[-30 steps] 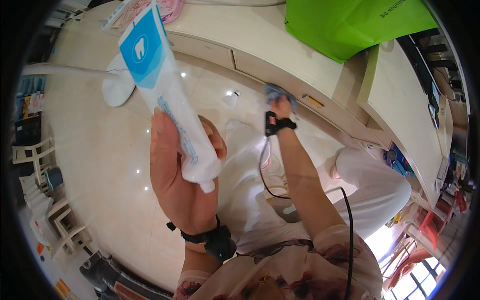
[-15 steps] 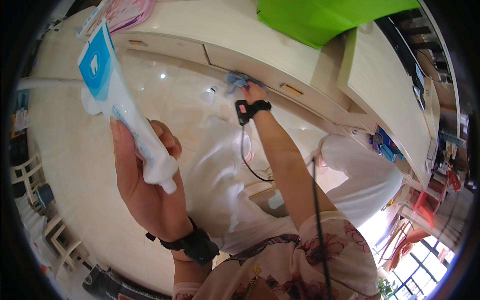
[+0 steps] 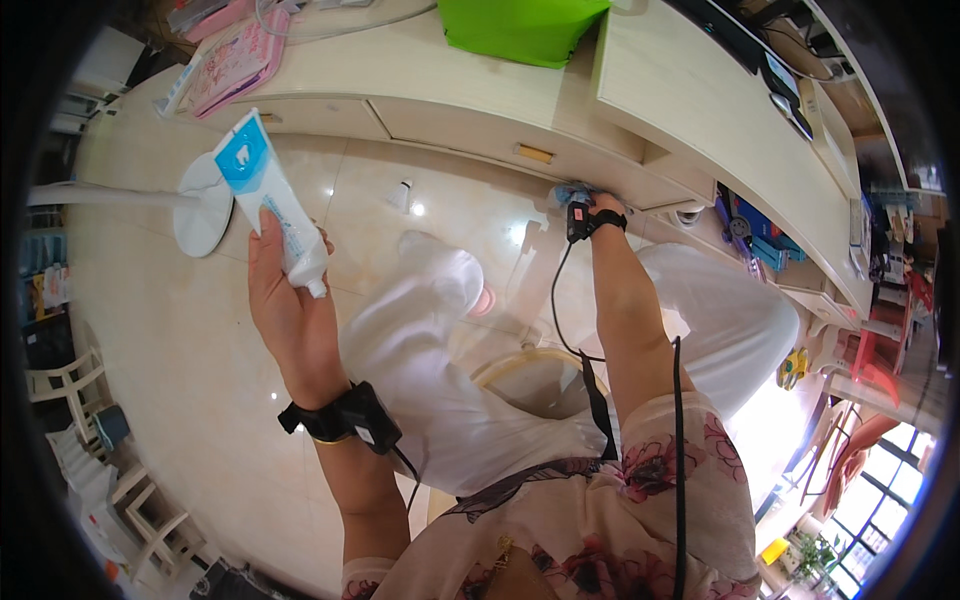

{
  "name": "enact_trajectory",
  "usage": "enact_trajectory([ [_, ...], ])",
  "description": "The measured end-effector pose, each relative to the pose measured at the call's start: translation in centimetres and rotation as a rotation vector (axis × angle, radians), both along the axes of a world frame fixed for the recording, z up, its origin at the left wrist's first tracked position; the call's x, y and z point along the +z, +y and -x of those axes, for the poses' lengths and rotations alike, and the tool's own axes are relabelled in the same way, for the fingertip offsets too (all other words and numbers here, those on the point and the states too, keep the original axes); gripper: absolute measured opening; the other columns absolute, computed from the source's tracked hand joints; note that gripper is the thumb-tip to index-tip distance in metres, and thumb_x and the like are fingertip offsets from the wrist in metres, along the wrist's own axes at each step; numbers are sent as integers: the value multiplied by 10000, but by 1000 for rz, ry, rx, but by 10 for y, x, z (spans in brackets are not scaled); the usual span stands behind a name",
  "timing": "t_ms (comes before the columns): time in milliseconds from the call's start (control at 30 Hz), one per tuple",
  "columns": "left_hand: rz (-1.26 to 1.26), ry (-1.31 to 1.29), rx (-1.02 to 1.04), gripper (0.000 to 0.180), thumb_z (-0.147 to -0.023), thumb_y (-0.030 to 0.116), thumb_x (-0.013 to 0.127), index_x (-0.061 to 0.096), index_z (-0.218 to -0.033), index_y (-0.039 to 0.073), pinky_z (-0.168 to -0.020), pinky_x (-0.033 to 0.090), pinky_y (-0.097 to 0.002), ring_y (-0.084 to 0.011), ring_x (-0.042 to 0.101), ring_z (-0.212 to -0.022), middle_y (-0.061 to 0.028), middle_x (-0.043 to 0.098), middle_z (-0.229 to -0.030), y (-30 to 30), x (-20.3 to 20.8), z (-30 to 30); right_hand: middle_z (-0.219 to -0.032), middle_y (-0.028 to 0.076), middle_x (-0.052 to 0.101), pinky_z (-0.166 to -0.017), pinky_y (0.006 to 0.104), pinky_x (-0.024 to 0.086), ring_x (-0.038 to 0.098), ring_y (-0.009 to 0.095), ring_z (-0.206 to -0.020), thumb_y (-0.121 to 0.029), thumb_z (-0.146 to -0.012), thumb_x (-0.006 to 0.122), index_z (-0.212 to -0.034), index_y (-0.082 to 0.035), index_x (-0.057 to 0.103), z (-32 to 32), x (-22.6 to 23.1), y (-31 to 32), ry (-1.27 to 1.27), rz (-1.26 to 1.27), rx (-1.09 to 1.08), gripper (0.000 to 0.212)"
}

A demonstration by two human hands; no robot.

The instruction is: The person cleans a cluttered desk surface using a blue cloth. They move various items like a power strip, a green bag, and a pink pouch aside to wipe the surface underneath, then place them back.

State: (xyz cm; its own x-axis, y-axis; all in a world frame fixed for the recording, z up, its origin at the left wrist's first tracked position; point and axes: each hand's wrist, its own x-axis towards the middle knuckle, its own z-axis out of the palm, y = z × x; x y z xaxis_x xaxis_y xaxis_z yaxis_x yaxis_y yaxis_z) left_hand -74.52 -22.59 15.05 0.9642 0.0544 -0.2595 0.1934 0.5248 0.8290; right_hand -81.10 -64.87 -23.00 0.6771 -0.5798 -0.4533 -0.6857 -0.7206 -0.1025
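Note:
A white toothpaste tube [image 3: 290,230] with a blue end and a tooth picture is gripped in my left hand [image 3: 290,315]. Its cap points down toward me and its flat blue end points up and away. My right hand [image 3: 606,206] reaches low to the front of the pale cabinet [image 3: 450,145], fingers closed round a crumpled blue cloth [image 3: 570,194]. The cloth lies against the lower edge of the drawer front; the hand and its wristband partly cover it.
On the cabinet top are a green bag [image 3: 520,30] and a pink patterned case [image 3: 238,65]. A round white base [image 3: 205,215] with a pole stands at left. A small white object [image 3: 399,194] lies on the tiled floor. Blue and purple items [image 3: 760,235] fill a shelf at right.
My right hand has slid the blue cloth rightward along the cabinet's lower front. The tube in my left hand now appears smaller, farther from view. The whole view has shifted as well.

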Motion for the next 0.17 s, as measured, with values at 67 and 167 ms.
enact_trajectory([
  [67,-14,-1,32,203,-925,189,530,496,-1046,29,-637,430,-282,-158,533,-710,-64,556,-852,-1,-2,5,-1111,68,628,-828,362,491,620,236,-974,-399,-758,617,-1063,-116,642,9,19,6,192,61,-129,416],
  [167,-33,-20,-45,218,-920,192,539,498,-1064,33,-687,445,-299,-165,544,-747,-63,559,-887,4,-5,6,-1114,85,625,-816,390,500,630,256,-948,-374,-778,600,-1136,-123,604,65,47,-39,298,81,-178,437],
])
